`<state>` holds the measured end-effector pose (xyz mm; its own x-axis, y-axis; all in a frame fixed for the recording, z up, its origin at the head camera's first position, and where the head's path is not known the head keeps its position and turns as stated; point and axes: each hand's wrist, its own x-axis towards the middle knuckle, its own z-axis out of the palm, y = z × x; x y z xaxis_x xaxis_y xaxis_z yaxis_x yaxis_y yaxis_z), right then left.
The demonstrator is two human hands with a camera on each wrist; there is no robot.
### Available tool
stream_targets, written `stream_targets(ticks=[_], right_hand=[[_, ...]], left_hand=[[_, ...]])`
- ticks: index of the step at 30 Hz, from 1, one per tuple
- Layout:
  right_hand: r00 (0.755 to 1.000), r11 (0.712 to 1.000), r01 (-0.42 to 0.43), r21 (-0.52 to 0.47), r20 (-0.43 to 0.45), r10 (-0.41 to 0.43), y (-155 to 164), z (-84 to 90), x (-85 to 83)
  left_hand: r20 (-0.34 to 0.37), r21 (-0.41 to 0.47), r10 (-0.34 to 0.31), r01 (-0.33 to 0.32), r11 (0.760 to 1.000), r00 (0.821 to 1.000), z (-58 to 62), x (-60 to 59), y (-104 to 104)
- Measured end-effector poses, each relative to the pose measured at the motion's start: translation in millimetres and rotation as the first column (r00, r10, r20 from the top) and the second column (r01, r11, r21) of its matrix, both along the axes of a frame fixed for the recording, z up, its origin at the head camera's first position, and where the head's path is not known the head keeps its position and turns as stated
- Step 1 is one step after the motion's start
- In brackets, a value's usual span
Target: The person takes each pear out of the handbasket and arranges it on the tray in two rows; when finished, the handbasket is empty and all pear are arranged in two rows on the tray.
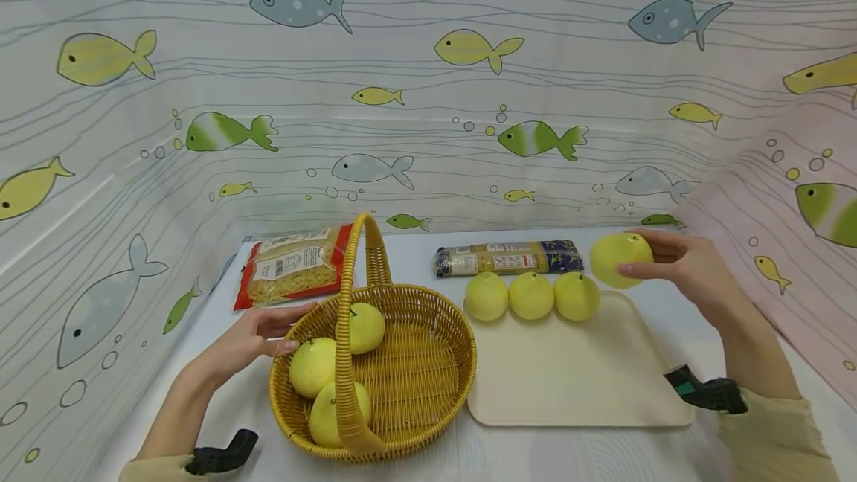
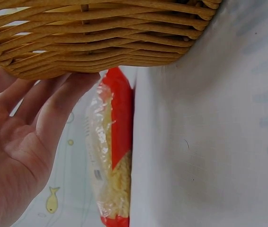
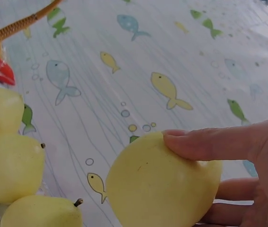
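Note:
My right hand (image 1: 676,266) grips a round yellow pear (image 1: 619,260) above the far right corner of a cream tray (image 1: 576,378). In the right wrist view, the thumb lies over the top of this pear (image 3: 165,184), with fingers behind it. Three more pears (image 1: 531,296) line the tray's far edge. A wicker basket (image 1: 415,363) with a tall handle stands left of the tray, with three pears (image 1: 335,415) in its left half. My left hand (image 1: 254,337) holds the basket's left rim, thumb at the edge and fingertips against the outer weave (image 2: 124,47).
Behind the basket lies a red and clear pasta bag (image 1: 294,266). A long dark blue pasta packet (image 1: 509,257) lies beyond the row of pears. Fish-printed sheeting (image 1: 428,125) walls in the white table at the back and both sides. The basket's handle (image 1: 344,318) arches high.

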<state>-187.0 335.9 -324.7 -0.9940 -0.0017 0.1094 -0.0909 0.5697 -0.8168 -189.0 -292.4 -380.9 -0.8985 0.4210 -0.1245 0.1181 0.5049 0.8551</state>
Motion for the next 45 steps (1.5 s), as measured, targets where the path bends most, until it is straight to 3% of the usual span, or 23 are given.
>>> stream_targets(ticks=[13,28,45], right_hand=[[0.999,0.996,-0.017,0.088,0.03,0.015,16,-12.2,-5.8],[0.988,0.998,-0.04,0.052,0.15,0.032,28,-32.4,-19.1],[0.982,0.995,-0.08,0.052,0.176,0.07,35,-52.7,-27.8]], left_hand=[[-0.003,-0.005,-0.005,0.005,1.0,1.0,-0.6,-0.3,0],[-0.008,-0.008,-0.003,0.003,1.0,1.0,-1.1,0.4,2],[-0.017,-0.009,-0.007,0.007,1.0,1.0,0.4,1.8,0]])
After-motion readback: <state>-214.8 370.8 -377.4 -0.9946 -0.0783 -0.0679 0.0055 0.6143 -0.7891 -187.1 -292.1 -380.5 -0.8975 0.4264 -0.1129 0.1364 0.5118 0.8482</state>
